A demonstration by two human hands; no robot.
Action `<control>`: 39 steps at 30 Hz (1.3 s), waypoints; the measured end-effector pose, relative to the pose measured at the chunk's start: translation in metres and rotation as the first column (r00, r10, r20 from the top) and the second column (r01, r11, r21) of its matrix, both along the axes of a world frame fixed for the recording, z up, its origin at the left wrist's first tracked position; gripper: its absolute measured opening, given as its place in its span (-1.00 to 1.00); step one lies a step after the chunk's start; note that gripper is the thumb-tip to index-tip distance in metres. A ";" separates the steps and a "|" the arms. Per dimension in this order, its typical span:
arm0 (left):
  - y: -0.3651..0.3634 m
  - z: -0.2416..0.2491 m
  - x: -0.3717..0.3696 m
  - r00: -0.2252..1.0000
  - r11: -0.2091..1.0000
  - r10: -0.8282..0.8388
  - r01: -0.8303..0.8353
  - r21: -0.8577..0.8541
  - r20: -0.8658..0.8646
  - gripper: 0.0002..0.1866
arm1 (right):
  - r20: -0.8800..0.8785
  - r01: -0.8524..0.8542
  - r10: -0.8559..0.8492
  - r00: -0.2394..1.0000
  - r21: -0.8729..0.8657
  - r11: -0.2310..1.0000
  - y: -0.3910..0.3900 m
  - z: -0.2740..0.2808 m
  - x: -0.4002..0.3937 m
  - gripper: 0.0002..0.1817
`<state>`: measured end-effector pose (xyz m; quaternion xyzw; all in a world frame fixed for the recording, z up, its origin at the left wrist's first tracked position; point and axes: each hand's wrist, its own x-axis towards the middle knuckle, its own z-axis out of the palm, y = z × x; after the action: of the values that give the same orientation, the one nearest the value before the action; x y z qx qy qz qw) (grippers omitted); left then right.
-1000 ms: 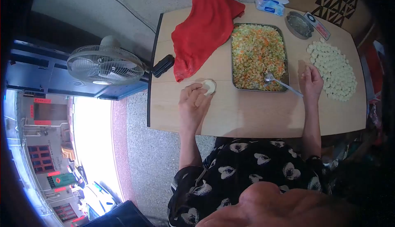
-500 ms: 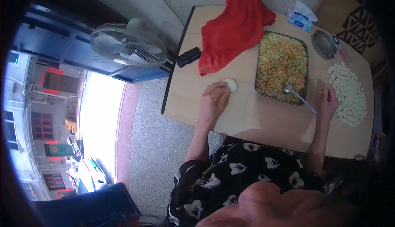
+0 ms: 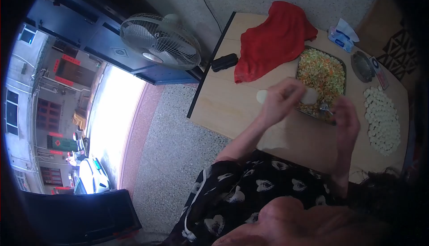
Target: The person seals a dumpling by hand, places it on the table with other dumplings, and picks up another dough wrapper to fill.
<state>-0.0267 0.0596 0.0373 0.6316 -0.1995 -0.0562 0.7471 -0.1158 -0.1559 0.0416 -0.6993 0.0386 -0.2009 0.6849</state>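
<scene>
My left hand pinches a thin round dough wrapper between thumb and fingers, holding it over the near left edge of the filling tray. Another pale wrapper lies on the table, partly behind that hand. In the tray is a chopped vegetable filling, green and orange. A metal spoon rests at the tray's near right corner, its bowl in the filling. My right hand has its fingers curled over the spoon's handle, which it hides; this hand is a little blurred.
Many small dough pieces lie at the table's right. Beyond the tray are a round dark dish, a red and white card and a tissue pack. A red cloth, a black case and a fan are to the left.
My left hand has lifted a wrapper from the table and moved right to the tray. My right hand has come left and down onto the spoon. The camera view has shifted slightly.
</scene>
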 end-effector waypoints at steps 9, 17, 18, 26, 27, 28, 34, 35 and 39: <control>-0.029 -0.025 -0.001 0.988 0.995 -0.094 0.089 0.047 0.122 -0.77 | -0.202 -0.133 0.137 0.970 0.032 0.991 0.018 -0.016 0.012 -0.73; -0.029 -0.046 0.003 0.992 0.987 -0.124 0.123 0.099 0.004 -0.68 | -0.313 -0.080 0.100 0.944 0.078 0.994 -0.004 -0.056 0.028 -0.68; -0.035 -0.059 0.007 0.993 0.985 -0.108 0.099 0.143 0.054 -0.68 | -0.318 -0.058 0.072 0.945 0.053 0.997 0.009 -0.042 0.025 -0.68; -0.031 -0.049 -0.003 0.970 0.978 -0.209 0.208 -0.020 -0.124 -0.72 | -0.014 0.099 -0.112 0.994 -0.372 0.923 -0.007 -0.053 0.025 -0.72; -0.027 -0.039 -0.005 0.936 0.959 -0.280 0.264 -0.103 -0.213 -0.72 | 0.163 0.183 -0.107 0.981 -0.572 0.800 -0.009 -0.050 0.027 -0.74; -0.026 -0.032 -0.008 0.883 0.929 -0.363 0.318 -0.192 -0.297 -0.71 | 0.364 0.291 0.066 0.929 -0.829 0.477 -0.014 -0.045 0.032 -0.75; -0.026 -0.058 -0.002 0.922 0.953 -0.300 0.301 -0.034 -0.246 -0.67 | 0.224 0.131 0.056 0.973 -0.733 0.668 0.017 -0.032 0.011 -0.80; -0.025 -0.054 -0.001 0.906 0.944 -0.331 0.312 -0.112 -0.265 -0.67 | 0.245 0.170 0.004 0.970 -0.682 0.711 0.020 -0.024 0.011 -0.80; -0.030 -0.043 0.001 0.832 0.915 -0.380 0.275 -0.295 -0.405 -0.68 | -0.011 0.119 -0.127 0.992 -0.282 0.952 0.022 -0.013 0.020 -0.77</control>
<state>-0.0261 0.0293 -0.0059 0.4685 -0.1303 -0.3070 0.8181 -0.0959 -0.1335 0.0284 -0.7885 0.0629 -0.2365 0.5642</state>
